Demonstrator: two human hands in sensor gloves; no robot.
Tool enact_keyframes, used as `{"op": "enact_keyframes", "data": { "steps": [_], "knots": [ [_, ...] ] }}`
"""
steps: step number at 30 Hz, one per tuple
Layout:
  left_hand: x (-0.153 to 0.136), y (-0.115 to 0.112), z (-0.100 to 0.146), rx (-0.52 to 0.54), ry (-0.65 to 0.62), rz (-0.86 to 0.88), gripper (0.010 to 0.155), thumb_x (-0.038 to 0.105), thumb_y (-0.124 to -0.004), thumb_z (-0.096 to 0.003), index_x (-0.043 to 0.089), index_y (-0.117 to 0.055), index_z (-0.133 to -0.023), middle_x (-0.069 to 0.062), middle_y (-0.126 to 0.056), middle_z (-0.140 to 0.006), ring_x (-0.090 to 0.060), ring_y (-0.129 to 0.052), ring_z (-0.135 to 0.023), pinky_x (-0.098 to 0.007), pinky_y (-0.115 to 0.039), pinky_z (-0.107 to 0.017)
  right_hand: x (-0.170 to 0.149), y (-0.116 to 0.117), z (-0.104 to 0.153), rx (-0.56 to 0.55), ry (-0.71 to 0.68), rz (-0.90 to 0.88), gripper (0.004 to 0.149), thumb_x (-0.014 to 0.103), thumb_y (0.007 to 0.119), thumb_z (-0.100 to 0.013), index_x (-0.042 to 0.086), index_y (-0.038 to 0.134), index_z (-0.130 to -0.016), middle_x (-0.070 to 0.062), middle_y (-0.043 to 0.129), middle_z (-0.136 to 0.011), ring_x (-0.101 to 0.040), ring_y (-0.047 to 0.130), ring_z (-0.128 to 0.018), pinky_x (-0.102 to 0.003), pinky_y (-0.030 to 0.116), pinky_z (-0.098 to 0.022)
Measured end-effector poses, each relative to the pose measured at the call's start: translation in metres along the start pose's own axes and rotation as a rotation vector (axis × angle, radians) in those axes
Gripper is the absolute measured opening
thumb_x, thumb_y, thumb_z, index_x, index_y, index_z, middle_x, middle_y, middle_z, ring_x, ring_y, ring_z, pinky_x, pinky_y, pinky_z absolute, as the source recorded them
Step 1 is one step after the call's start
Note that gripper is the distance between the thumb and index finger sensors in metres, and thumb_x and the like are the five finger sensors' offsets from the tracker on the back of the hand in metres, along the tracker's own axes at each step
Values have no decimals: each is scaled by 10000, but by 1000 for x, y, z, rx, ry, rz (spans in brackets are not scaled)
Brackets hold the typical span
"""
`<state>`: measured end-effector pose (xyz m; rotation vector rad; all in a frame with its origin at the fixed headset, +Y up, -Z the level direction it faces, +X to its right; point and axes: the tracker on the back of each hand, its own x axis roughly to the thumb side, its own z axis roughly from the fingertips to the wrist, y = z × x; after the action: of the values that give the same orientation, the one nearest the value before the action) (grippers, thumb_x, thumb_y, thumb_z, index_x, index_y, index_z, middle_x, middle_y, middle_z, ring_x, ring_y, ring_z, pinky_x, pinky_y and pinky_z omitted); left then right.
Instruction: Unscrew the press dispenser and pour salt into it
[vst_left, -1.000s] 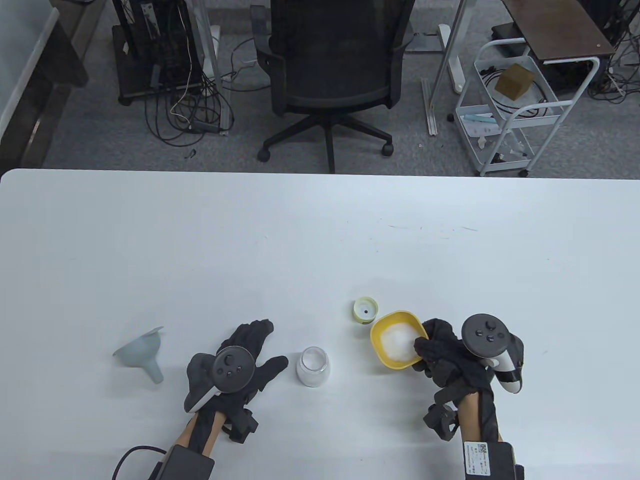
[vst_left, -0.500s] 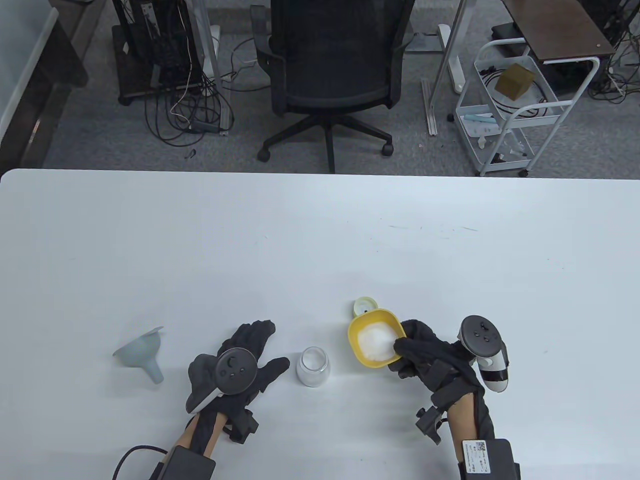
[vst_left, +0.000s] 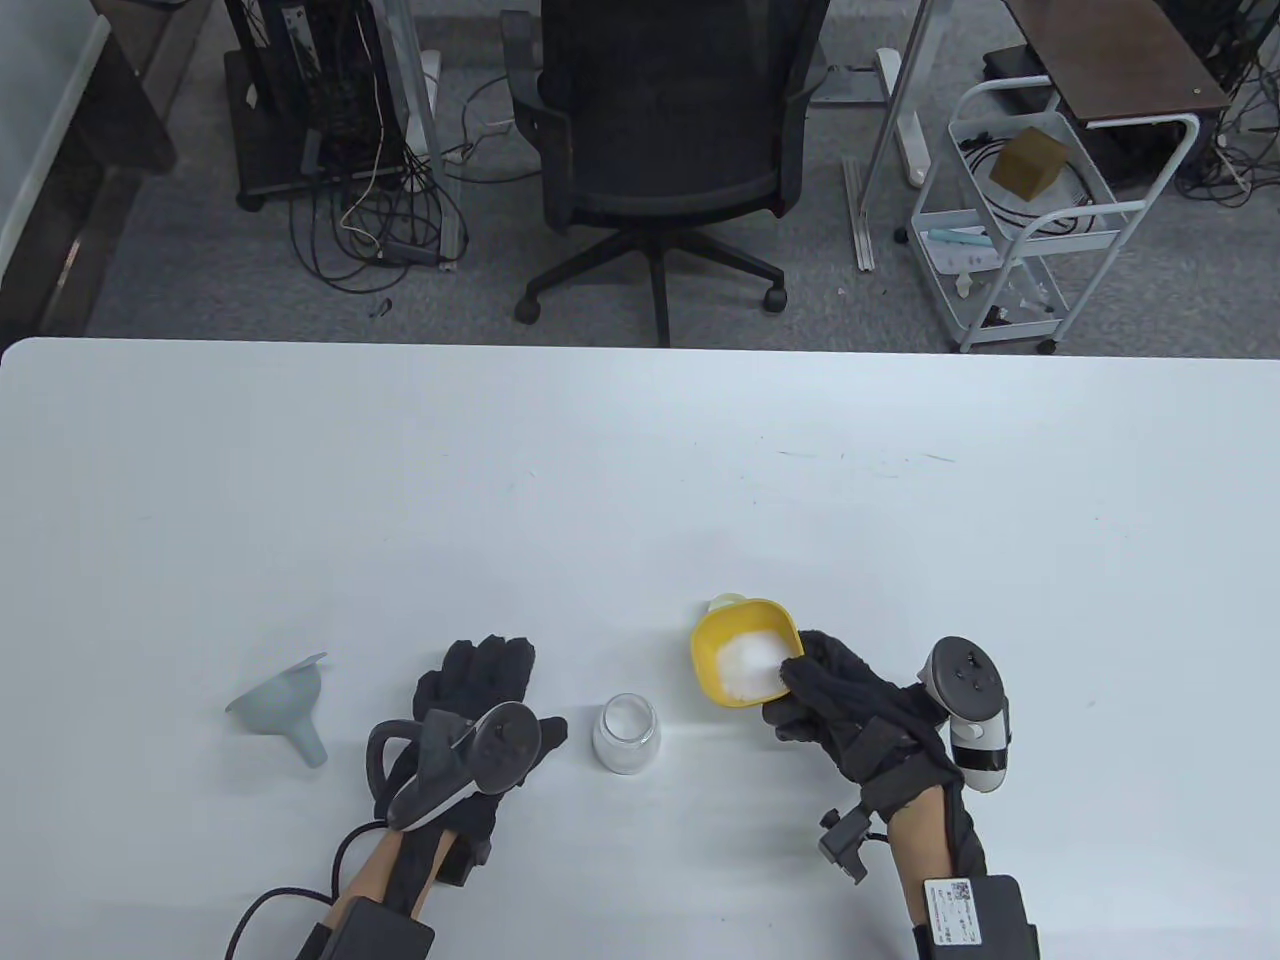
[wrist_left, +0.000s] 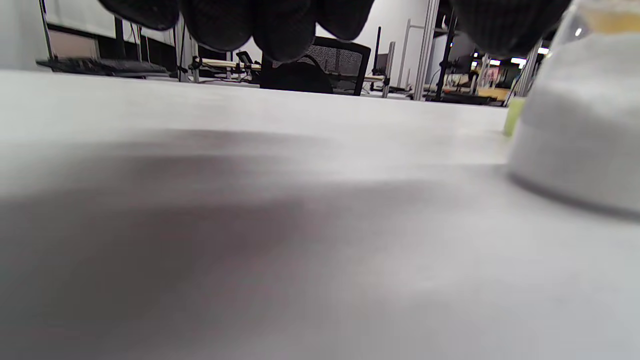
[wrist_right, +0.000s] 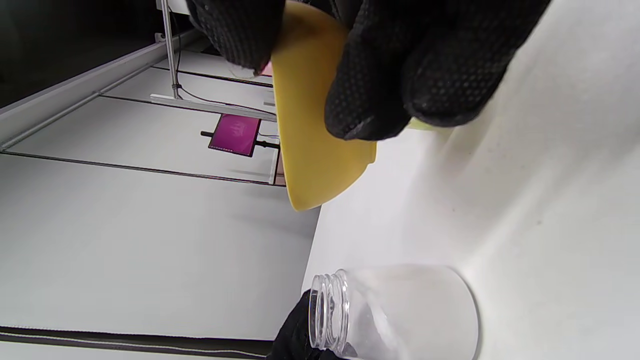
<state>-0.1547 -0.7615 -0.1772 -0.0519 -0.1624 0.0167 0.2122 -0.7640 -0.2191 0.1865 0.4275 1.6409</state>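
The open glass dispenser jar (vst_left: 626, 733) stands upright with salt inside; it also shows in the right wrist view (wrist_right: 400, 315) and the left wrist view (wrist_left: 580, 125). My right hand (vst_left: 800, 690) grips the yellow bowl (vst_left: 745, 650) of salt by its near rim and holds it lifted, just right of and beyond the jar. In the right wrist view the fingers (wrist_right: 425, 65) clamp the bowl (wrist_right: 310, 150). My left hand (vst_left: 510, 690) is open and turned on its side just left of the jar, holding nothing. The dispenser cap (vst_left: 728, 603) is mostly hidden behind the bowl.
A pale blue funnel (vst_left: 280, 705) lies on its side left of my left hand. The white table (vst_left: 640, 480) stretches far back. A black office chair (vst_left: 660, 150) and a white cart (vst_left: 1030, 200) stand beyond its far edge.
My right hand has lifted the yellow bowl and carried it left toward the jar, covering the cap. My left hand has rolled onto its side beside the jar.
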Motion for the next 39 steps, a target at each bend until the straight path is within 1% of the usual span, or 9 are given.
{"op": "enact_keyframes", "data": {
  "steps": [4,6,8,13,20,26,33,36,39],
  "knots": [
    [-2,10,2,-6,30,-216,1084,730,-675,-454,69,-368,-1257,-342,-500,-1259,-644,-529,-1094,-764,-521,-708,-1,-1,-1,-1,-9,17,746,292,643,-670,-254,345,-1081,-489,618,-956,-347,901,-722,-531,809,-581],
    [-6,16,2,-28,74,-268,1127,763,-652,-446,52,-345,-1266,-352,-488,-1266,-656,-511,-1100,-777,-507,-708,-2,-1,-1,-5,-13,25,748,296,652,-669,-247,347,-1084,-484,615,-961,-350,897,-725,-533,805,-584],
    [-16,22,2,-54,142,-267,1155,772,-643,-447,24,-328,-1268,-373,-478,-1264,-673,-512,-1092,-780,-505,-707,-2,-1,-1,-7,-18,27,746,292,658,-669,-242,345,-1087,-481,610,-966,-356,894,-727,-539,799,-586],
    [-52,34,3,-2,312,-267,1169,781,-609,-449,-23,-347,-1256,-381,-505,-1247,-663,-553,-1081,-763,-525,-710,-1,0,-2,-6,-29,30,743,287,664,-670,-237,345,-1089,-479,605,-973,-362,891,-729,-545,794,-586],
    [-120,40,11,17,488,-38,1154,769,-520,-473,-65,-335,-1249,-415,-463,-1244,-688,-525,-1073,-774,-509,-704,-1,0,-2,-3,-33,49,741,276,681,-668,-226,342,-1095,-476,596,-984,-380,886,-730,-558,785,-586],
    [-157,34,16,29,607,78,1183,797,-515,-473,-89,-358,-1241,-435,-497,-1223,-690,-584,-1044,-774,-537,-691,1,1,-2,3,-35,54,735,265,688,-668,-225,345,-1096,-476,593,-989,-390,885,-729,-564,780,-586],
    [-182,32,21,-13,707,169,1272,849,-439,-477,-174,-335,-1227,-504,-508,-1179,-688,-666,-980,-772,-583,-654,2,-1,-1,-1,-38,64,729,254,695,-667,-221,348,-1096,-475,593,-992,-397,884,-728,-570,778,-585],
    [-186,28,22,-22,736,196,1303,861,-438,-480,-204,-317,-1222,-544,-497,-1155,-686,-713,-939,-773,-612,-623,2,-1,-1,-4,-36,71,730,254,696,-666,-222,349,-1096,-476,592,-992,-399,884,-727,-570,779,-583],
    [-190,23,21,-98,764,184,1339,877,-410,-476,-237,-296,-1211,-573,-504,-1132,-673,-760,-905,-759,-650,-598,3,-1,-1,-1,-35,76,729,253,696,-666,-222,349,-1096,-475,592,-993,-399,884,-726,-570,778,-583]
  ]
}}
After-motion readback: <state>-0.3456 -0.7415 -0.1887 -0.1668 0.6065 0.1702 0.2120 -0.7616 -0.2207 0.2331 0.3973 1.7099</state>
